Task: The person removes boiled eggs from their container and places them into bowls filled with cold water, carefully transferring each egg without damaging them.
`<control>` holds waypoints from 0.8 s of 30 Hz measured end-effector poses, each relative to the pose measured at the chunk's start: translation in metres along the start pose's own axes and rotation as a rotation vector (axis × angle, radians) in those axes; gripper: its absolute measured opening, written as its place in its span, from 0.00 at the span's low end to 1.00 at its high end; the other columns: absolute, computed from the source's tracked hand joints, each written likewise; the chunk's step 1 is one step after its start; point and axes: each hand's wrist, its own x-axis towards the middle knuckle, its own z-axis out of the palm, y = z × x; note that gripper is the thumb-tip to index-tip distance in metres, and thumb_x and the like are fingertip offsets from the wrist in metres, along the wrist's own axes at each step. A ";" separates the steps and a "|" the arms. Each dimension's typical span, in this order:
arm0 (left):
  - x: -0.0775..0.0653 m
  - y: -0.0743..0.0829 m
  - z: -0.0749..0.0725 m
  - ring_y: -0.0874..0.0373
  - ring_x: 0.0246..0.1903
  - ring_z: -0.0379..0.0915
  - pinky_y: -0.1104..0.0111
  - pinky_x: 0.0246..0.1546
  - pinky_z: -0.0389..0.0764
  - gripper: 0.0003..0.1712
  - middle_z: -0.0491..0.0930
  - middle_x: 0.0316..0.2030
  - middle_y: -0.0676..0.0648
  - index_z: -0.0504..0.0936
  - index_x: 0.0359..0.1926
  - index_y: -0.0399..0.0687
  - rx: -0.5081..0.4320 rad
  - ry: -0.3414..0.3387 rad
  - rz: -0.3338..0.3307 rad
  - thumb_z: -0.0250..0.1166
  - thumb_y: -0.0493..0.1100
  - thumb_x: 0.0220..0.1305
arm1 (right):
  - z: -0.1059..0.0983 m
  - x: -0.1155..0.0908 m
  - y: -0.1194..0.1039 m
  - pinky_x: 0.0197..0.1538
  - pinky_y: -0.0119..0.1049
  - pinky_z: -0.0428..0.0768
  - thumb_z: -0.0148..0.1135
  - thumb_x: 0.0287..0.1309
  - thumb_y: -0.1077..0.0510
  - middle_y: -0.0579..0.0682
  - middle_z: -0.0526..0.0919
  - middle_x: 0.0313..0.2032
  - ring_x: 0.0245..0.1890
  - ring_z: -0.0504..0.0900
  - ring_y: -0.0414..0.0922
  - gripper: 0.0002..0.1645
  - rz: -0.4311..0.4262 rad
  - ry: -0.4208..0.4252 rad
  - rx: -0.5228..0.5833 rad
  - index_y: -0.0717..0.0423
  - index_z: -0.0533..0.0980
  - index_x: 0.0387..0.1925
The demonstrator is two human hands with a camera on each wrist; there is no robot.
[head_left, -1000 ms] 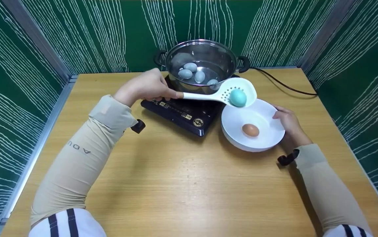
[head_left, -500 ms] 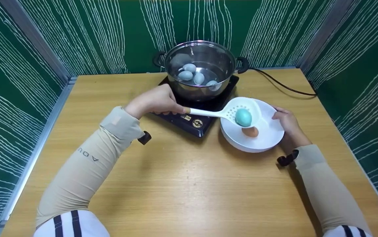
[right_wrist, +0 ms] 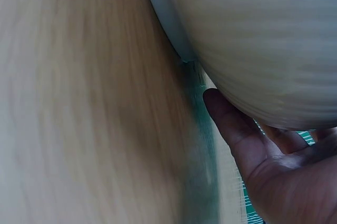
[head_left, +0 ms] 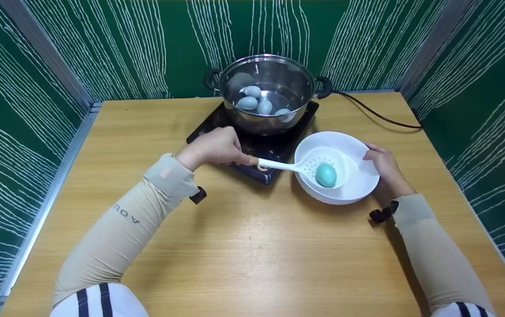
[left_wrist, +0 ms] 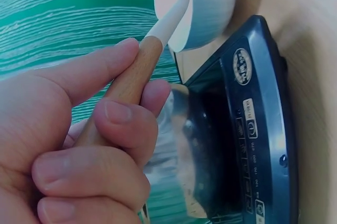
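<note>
My left hand (head_left: pixel 218 146) grips the wooden handle (left_wrist: pixel 129 79) of a white skimmer (head_left: pixel 278 165), fingers curled round it in the left wrist view. A blue-green egg (head_left: pixel 326 175) lies in the skimmer's perforated head, which is down inside a white bowl (head_left: pixel 366 185). My right hand (head_left: pixel 384 165) holds that bowl at its right side, thumb over the rim and fingers against the outside. In the right wrist view, fingers (right_wrist: pixel 234 129) lie under the curve of the bowl. A brown egg seen earlier in the bowl is hidden behind the skimmer head.
A steel pot (head_left: pixel 256 125) with black side handles stands on a black induction cooker (head_left: pixel 252 171) at the back. Several pale eggs (head_left: pixel 247 103) lie in it. A black cable (head_left: pixel 380 115) runs across the back right of the wooden table (head_left: pixel 252 255). Green patterned walls surround it.
My left hand has moved toward me and slightly right, lowering the skimmer with its egg into the bowl. The brown egg has gone from sight behind it. My right hand keeps its hold.
</note>
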 end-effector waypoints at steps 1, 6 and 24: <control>0.000 0.001 0.002 0.62 0.17 0.64 0.68 0.22 0.61 0.28 0.70 0.13 0.57 0.85 0.17 0.52 0.008 0.006 0.001 0.77 0.61 0.67 | 0.000 0.000 0.000 0.66 0.23 0.76 0.47 0.74 0.63 0.58 0.56 0.85 0.78 0.70 0.45 0.40 0.004 -0.003 0.007 0.58 0.56 0.85; 0.001 0.004 0.011 0.62 0.16 0.60 0.67 0.20 0.56 0.31 0.66 0.11 0.60 0.81 0.13 0.55 0.062 0.070 0.027 0.77 0.65 0.65 | -0.001 0.001 0.001 0.63 0.22 0.77 0.46 0.75 0.62 0.57 0.56 0.85 0.77 0.70 0.44 0.40 0.019 -0.002 0.004 0.57 0.57 0.85; 0.000 0.018 0.023 0.55 0.26 0.68 0.61 0.25 0.65 0.24 0.69 0.18 0.58 0.86 0.22 0.52 0.317 0.160 0.116 0.76 0.62 0.67 | -0.001 -0.001 -0.003 0.84 0.42 0.60 0.44 0.76 0.61 0.53 0.53 0.86 0.87 0.53 0.52 0.40 0.045 -0.019 0.001 0.55 0.54 0.86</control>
